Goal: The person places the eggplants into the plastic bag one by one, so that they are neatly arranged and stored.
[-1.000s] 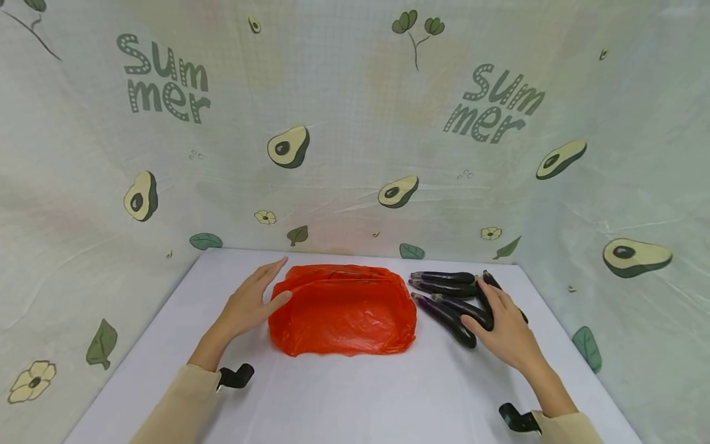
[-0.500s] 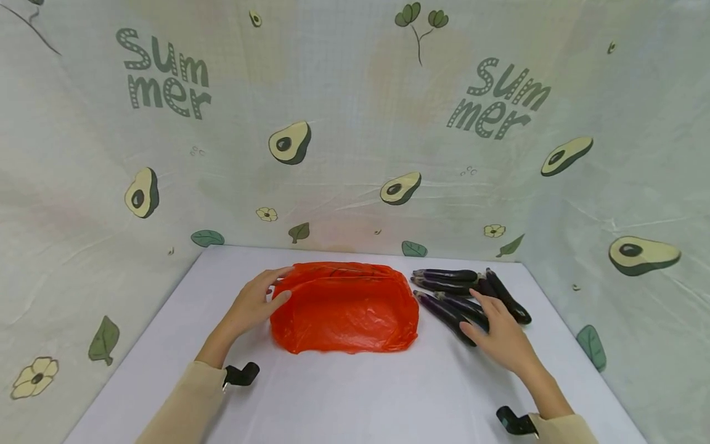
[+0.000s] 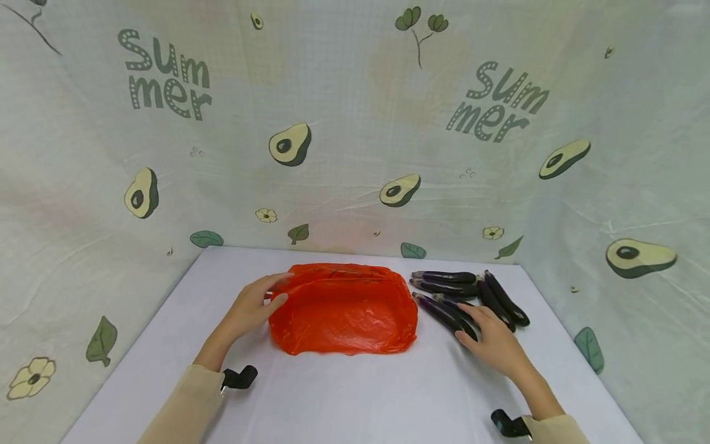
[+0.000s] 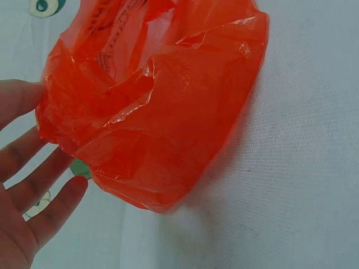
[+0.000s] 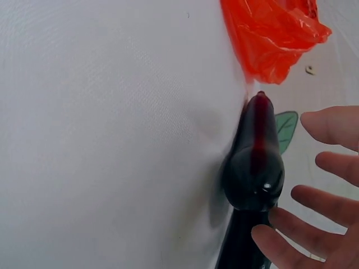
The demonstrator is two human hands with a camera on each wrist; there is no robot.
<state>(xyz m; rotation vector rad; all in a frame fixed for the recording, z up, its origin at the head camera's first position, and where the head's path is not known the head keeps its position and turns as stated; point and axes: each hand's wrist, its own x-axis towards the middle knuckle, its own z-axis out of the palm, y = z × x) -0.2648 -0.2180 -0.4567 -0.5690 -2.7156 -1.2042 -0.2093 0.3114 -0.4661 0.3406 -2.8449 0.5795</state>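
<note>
A red plastic bag (image 3: pixel 346 314) lies in the middle of the table, its mouth spread towards the front. At its left side is my left hand (image 3: pixel 249 310), fingers extended and meeting the bag's edge; the left wrist view shows the thumb and loose fingers along the crinkled plastic (image 4: pixel 162 123). To the right of the bag lie several dark purple eggplants. My right hand (image 3: pixel 495 344) hovers over the front pair, fingers spread around the blunt end of the nearest eggplant (image 3: pixel 438 311). In the right wrist view the fingers stand beside that eggplant (image 5: pixel 252 174) without curling round it.
Two eggplants (image 3: pixel 444 288) lie crosswise at the back, and another pair (image 3: pixel 506 301) slants at the right. A patterned cloth (image 3: pixel 344 123) rises behind and beside the white table (image 3: pixel 355 394). Each wrist carries a small black camera (image 3: pixel 240 377).
My right hand has drawn back from the right-hand eggplants towards the front pair, leaving the right pair uncovered. My left hand has lowered its fingers to the bag's left edge.
</note>
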